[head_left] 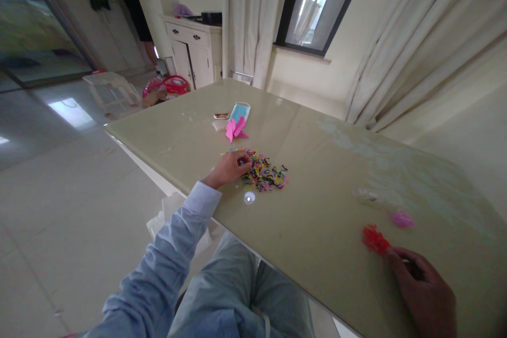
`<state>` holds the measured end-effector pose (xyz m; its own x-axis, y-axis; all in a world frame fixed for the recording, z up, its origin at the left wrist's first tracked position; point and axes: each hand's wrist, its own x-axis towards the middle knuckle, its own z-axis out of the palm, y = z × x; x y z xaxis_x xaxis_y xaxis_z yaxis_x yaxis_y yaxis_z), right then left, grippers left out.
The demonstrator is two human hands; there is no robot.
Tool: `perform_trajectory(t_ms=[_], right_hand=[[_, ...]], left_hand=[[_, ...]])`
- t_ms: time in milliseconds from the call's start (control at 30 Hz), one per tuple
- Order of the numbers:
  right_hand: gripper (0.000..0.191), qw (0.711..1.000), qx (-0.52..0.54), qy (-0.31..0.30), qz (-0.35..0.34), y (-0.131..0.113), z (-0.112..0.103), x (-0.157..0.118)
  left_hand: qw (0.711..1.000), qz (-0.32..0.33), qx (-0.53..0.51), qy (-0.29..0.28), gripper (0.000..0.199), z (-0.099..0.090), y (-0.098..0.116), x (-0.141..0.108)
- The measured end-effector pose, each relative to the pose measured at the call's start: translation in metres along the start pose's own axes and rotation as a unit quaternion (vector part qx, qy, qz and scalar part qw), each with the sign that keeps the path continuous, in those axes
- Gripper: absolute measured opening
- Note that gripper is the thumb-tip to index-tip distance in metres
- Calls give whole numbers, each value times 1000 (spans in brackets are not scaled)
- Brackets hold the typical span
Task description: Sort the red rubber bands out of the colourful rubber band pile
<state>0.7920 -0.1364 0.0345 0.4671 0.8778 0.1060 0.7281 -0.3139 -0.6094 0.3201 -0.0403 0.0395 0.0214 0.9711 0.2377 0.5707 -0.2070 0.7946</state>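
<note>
Touching the edge of the pile of little loops near the middle of the frame, my left grip could make a mess. The loops are thin and all mixed up, black, yellow, pink and blue, so if I pull one, others could hook on and come too. A big push could send some sliding over the table, because it looks shiny and smooth. The small round thing just below the pile could get bumped by my wrist and fall off, since the table's near edge is close. At the lower right, the red bundle could come apart if I pinch only some of its bits.

My left grip is curled, with a small gap between thumb and pointing finger. I cannot see its tips well, so I cannot tell if they are shut on a loop or a bit apart. My right grip, at the lower right, is pinched together on one end of the red bundle. The rest of the bundle sticks out to the upper left. The pink bundle is just above, near my right grip but not touched.
</note>
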Motion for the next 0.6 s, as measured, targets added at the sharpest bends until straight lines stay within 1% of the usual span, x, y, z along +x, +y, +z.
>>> perform_trajectory(t_ms=[67,167,267,333,367,467,533,600], right_hand=[[55,1000,-3,-6,1,-1,-1,0],[57,1000,-4,-6,2,-4,-1,-1],[59,1000,0,-10,4,-5,-2,-3],[59,1000,4,-10,5,-4,-2,-3],[59,1000,6,-8,7,-4,-2,-4],[57,1000,7,3,1,-3,-1,-3],[55,1000,11,9,-10,-3,0,-3],[54,999,20,15,-23,-3,2,-3]], left_hand=[[998,-6,-61,-14,16,-3,4,-3],[985,-37,-162,-56,26,-7,13,-6],[960,-58,-242,-128,32,-8,24,-8],[940,-60,-296,-160,35,-5,31,-10],[930,-60,-324,-164,36,-3,35,-12],[895,-64,-414,-153,42,9,48,-18],[869,-68,-462,-163,44,21,58,-23],[851,-71,-486,-183,45,34,69,-27]])
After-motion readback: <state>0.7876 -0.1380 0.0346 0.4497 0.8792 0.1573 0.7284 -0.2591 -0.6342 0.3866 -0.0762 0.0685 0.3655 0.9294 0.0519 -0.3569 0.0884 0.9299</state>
